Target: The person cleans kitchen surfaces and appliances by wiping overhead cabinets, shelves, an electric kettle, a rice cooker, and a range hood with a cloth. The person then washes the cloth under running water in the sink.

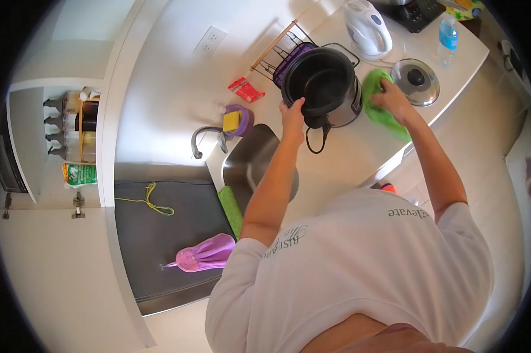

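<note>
My left hand (293,120) grips the near left rim of a black pot (321,82), thumb on the edge. The pot's dark inside faces up towards me. It sits in or over an electric cooker body (352,107); I cannot tell whether it is fully seated. A black cord (317,147) curls below it. My right hand (393,101) is closed on a bright green cloth (376,97), just right of the cooker. Right beside the cloth, a glass lid (425,91) with a black knob lies on the counter.
A white kettle (366,29) and a water bottle (448,41) stand behind. A wire rack (283,47) and a red packet (246,90) are by the wall. To the left are a sponge (231,121) in a purple holder, a faucet (209,138) and a sink (247,159).
</note>
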`<state>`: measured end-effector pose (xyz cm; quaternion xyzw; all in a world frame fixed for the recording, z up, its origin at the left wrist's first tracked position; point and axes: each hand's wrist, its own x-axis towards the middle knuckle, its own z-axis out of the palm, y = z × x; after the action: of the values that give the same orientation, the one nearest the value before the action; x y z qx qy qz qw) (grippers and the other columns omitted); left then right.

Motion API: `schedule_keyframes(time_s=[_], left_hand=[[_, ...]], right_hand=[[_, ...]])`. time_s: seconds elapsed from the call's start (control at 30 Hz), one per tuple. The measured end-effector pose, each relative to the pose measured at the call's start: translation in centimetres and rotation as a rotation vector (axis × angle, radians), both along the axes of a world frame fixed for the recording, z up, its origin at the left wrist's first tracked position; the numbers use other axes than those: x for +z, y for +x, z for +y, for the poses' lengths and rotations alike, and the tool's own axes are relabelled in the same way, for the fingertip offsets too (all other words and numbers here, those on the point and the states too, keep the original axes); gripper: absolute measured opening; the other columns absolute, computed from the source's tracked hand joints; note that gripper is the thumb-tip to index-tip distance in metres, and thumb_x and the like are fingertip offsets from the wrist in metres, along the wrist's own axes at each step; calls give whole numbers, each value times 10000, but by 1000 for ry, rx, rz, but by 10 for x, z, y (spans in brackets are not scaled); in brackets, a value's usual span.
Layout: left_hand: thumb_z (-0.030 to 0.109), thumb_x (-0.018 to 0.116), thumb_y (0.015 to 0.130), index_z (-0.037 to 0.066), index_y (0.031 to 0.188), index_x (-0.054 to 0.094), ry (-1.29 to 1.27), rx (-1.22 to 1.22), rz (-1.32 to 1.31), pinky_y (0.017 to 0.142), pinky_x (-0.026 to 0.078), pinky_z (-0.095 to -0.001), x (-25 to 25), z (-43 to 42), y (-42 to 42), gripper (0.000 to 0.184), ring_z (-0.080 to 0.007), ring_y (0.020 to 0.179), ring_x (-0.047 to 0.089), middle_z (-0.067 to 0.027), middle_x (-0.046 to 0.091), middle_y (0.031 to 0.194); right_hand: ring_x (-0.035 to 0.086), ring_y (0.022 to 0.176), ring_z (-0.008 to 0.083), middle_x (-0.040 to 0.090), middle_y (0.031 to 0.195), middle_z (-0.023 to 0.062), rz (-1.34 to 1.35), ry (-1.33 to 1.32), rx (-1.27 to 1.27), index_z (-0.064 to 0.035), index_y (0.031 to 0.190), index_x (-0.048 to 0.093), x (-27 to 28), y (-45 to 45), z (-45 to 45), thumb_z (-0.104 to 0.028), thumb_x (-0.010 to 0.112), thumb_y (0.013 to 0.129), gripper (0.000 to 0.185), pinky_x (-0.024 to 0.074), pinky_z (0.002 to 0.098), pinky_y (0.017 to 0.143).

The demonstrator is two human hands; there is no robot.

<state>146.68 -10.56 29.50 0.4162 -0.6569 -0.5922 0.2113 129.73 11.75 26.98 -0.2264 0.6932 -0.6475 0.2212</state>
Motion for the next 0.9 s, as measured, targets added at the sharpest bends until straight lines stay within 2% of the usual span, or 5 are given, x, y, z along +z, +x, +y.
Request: schedule_keyframes(time_s=[0.47,0.6,0.7,0.8,0.9], left_hand=[[73,516,776,85,1231,253,222,218,125,733,510,-520,8,26,-11,525,-326,995,536,-185,400,1183],[130,587,783,77,1350,167,308,178,144,881,431,-546,1,16,-7,707,-332,1073,507,-197,398,1238],[485,690,760,-39,1433,43,-124,264,113,1119,126,-394,-35,3,0,1071,-344,1347,215,-268,175,1454],[479,659,793,33,1433,195,-767,173,-121,1095,167,-447,2,49,32,908,-372,1353,178,-249,214,1441],[383,635,845,53,1383,320,-516,-412,243,1037,279,-394,58,81,55,706,-266,1284,311,-136,367,1360]], right_hand=[[600,765,346,617,840,159,577,-199,-125,-24,873,616,-49,135,-83,-25,655,691,187,479,392,675],[579,846,385,607,872,211,412,80,236,-30,920,609,-59,128,-65,-65,627,673,250,472,444,739],[625,760,365,636,833,215,429,256,447,-19,885,634,-53,104,-39,-165,583,725,222,486,426,673],[608,722,159,655,781,98,91,131,554,2,929,665,2,77,-12,-122,557,759,237,483,313,676],[599,727,116,638,813,23,-415,-176,688,-8,959,648,83,77,-7,-51,534,805,196,478,242,678]])
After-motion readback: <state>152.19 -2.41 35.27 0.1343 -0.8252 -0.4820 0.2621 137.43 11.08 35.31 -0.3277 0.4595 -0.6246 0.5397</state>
